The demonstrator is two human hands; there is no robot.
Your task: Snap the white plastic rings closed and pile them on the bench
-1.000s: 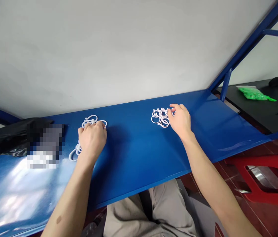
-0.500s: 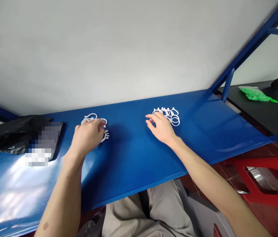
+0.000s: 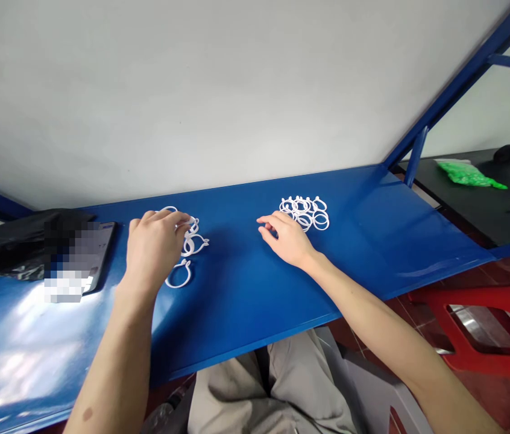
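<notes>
1. Blue shelf ran across mid frame, knees below it at the bottom edge.
2. Left hand, left of centre, curled, fingertips pinching a ring at the top of the loose white rings; one ring lay just below the hand.
3. Right hand, centre, fingers loosely spread, touching the near-left edge of the ring pile.
4. Black bag lay at far left.

The right hand has left the ring pile, moving leftward.
</notes>
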